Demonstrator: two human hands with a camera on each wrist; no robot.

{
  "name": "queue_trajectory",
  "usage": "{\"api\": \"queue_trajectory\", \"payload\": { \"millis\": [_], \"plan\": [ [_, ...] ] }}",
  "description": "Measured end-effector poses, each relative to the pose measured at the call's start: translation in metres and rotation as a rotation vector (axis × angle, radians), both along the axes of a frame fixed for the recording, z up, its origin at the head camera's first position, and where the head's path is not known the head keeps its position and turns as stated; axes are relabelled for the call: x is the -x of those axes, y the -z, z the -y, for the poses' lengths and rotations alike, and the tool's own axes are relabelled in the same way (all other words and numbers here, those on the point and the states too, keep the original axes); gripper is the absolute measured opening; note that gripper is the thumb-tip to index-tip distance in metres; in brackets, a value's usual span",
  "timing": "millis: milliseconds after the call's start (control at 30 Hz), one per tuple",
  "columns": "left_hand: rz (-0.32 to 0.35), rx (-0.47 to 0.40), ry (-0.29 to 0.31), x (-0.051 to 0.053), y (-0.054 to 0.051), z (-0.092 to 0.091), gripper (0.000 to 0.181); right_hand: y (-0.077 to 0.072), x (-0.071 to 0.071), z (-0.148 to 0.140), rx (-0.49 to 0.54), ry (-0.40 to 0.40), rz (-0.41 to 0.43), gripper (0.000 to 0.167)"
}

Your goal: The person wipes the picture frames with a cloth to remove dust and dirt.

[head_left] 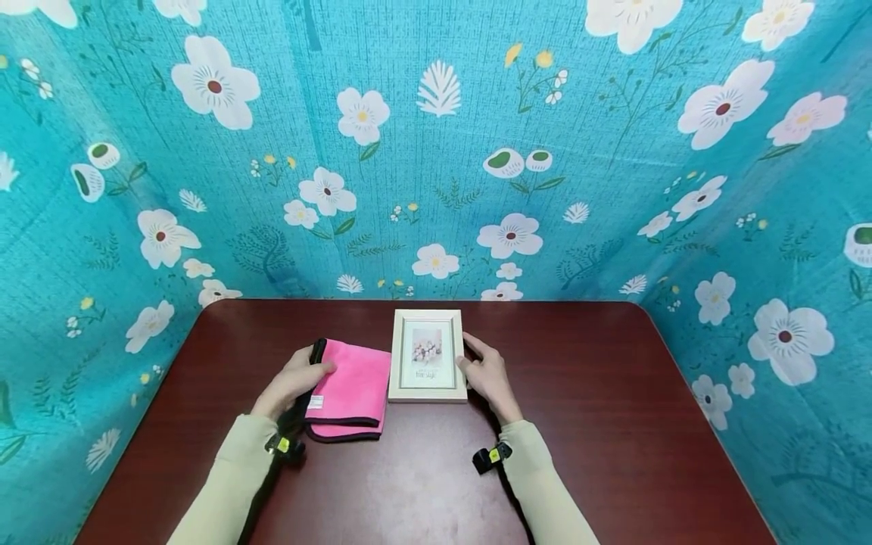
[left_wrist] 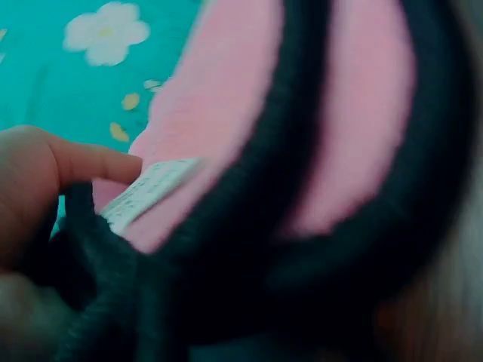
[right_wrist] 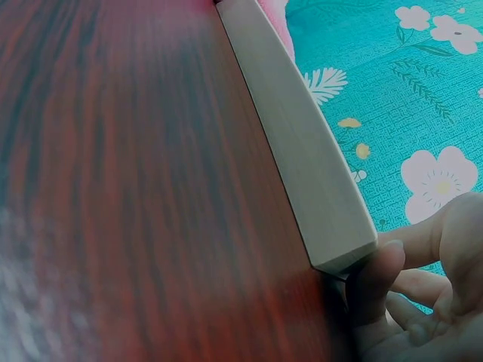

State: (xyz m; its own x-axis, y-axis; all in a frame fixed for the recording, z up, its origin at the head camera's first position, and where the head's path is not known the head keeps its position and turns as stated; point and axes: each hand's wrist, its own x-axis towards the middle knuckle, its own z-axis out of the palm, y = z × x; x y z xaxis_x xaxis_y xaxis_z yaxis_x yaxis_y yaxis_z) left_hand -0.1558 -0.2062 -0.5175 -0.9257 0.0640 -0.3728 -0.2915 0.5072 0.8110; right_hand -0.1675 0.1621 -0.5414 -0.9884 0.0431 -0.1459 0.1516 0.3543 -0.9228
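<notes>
A folded pink cloth (head_left: pixel 350 382) with black edging and a small white label lies left of the picture frame. My left hand (head_left: pixel 293 378) pinches its left edge, thumb on top; in the left wrist view the raised folds of the cloth (left_wrist: pixel 226 98) fill much of the picture. The pale picture frame (head_left: pixel 397 356) lies face up, a flower picture behind its pane. My right hand (head_left: pixel 487 375) holds its right edge. In the right wrist view, thumb and fingers meet at the near corner of the frame (right_wrist: pixel 302 151); some fingertips are hidden.
Both things rest on a dark red-brown wooden table (head_left: pixel 579 424) with rounded far corners. A turquoise flowered curtain (head_left: pixel 409 227) hangs behind the table and along its sides. Each wrist wears a small black camera, such as the right wrist camera (head_left: pixel 492 457).
</notes>
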Motion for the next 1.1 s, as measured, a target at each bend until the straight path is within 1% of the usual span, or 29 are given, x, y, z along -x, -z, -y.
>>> {"api": "queue_trajectory", "payload": {
  "millis": [67,100,133,167,200,300,400,467,567,667,800,833,900,933,967,1033,1100],
  "plan": [
    [-0.072,0.17,0.037,-0.003,-0.003,-0.004,0.064,0.001,0.0,0.0,-0.002,0.0,-0.003,0.057],
    [-0.098,0.259,0.05,-0.005,-0.005,-0.005,0.066,0.002,0.001,0.0,-0.004,0.002,-0.004,0.056],
    [-0.107,0.336,0.055,-0.007,-0.007,-0.007,0.068,0.002,0.001,0.0,-0.007,0.004,-0.006,0.056],
    [-0.1,0.407,0.056,-0.009,-0.01,-0.009,0.069,0.002,0.001,0.0,-0.011,0.004,-0.011,0.056],
    [-0.086,0.458,0.053,-0.011,-0.012,-0.011,0.069,0.002,0.002,0.0,-0.015,0.009,-0.011,0.056],
    [-0.034,0.55,0.014,-0.017,-0.018,-0.015,0.073,0.003,0.002,0.001,-0.015,0.013,-0.006,0.056],
    [-0.007,0.59,-0.032,-0.023,-0.022,-0.017,0.079,0.003,0.0,0.001,-0.006,0.012,0.004,0.056],
    [-0.005,0.595,-0.056,-0.026,-0.023,-0.017,0.08,0.003,-0.001,0.001,0.002,0.009,0.008,0.056],
    [-0.022,0.586,-0.086,-0.028,-0.024,-0.017,0.076,0.002,-0.003,0.001,0.006,0.01,0.005,0.056],
    [-0.04,0.579,-0.116,-0.029,-0.022,-0.015,0.072,0.003,-0.004,0.001,0.006,0.006,-0.005,0.055],
    [-0.026,0.563,-0.151,-0.031,-0.018,-0.012,0.07,0.004,-0.004,-0.004,0.001,-0.023,-0.034,0.055],
    [-0.02,0.56,-0.155,-0.031,-0.018,-0.011,0.07,0.004,-0.004,-0.006,-0.012,-0.035,-0.047,0.055],
    [-0.024,0.575,-0.149,-0.033,-0.019,-0.01,0.072,0.001,-0.004,-0.012,-0.073,-0.064,-0.092,0.056],
    [-0.042,0.589,-0.138,-0.034,-0.021,-0.01,0.074,-0.002,-0.005,-0.016,-0.115,-0.078,-0.12,0.056],
    [-0.08,0.605,-0.122,-0.035,-0.024,-0.01,0.075,-0.007,-0.005,-0.02,-0.163,-0.096,-0.155,0.058],
    [-0.195,0.632,-0.081,-0.036,-0.031,-0.011,0.082,-0.021,-0.007,-0.03,-0.274,-0.127,-0.233,0.065],
    [-0.336,0.658,-0.029,-0.036,-0.04,-0.014,0.092,-0.038,-0.011,-0.04,-0.389,-0.155,-0.315,0.073]
  ]
}}
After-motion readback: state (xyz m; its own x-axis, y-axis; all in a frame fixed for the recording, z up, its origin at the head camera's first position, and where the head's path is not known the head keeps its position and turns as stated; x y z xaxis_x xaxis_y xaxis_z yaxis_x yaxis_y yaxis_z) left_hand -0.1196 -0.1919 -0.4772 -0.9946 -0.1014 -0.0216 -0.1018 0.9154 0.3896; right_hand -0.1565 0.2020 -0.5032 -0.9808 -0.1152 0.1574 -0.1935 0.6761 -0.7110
